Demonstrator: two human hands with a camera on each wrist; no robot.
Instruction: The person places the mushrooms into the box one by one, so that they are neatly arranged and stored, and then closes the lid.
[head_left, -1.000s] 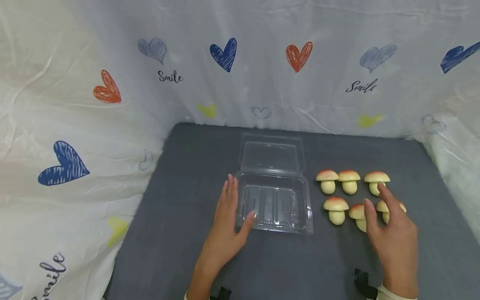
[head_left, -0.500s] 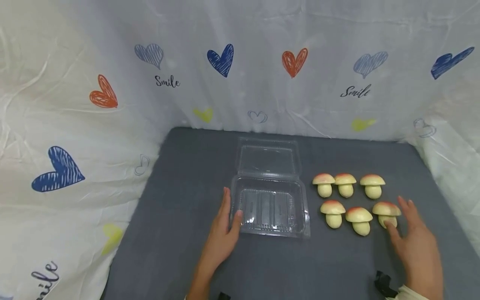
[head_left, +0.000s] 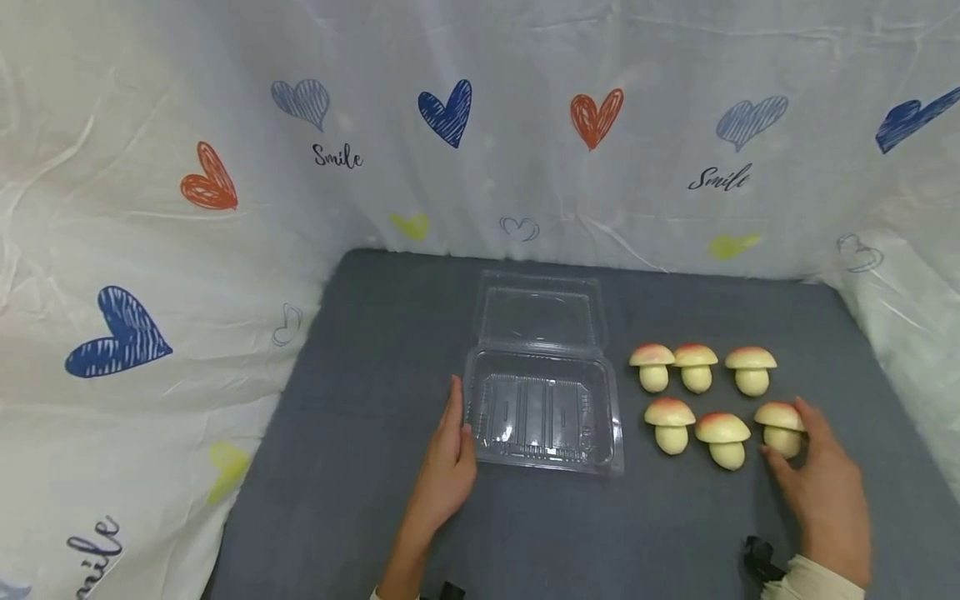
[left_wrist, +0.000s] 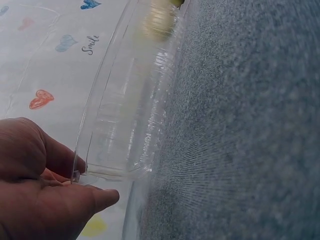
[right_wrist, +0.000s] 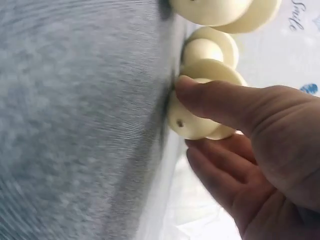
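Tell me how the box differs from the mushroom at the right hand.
The box is see-through, while the mushroom is opaque, cream with a reddish tinge. The box is much larger than the mushroom. The box is angular and stands open; the mushroom is rounded. Each has a hand at it: the left hand by the box, the right hand at the mushroom.

A screened-off booth is shown. Beyond the fingers and to either side, the grey bench is enclosed by white, heart-printed sheeting; its wider surroundings are hidden.
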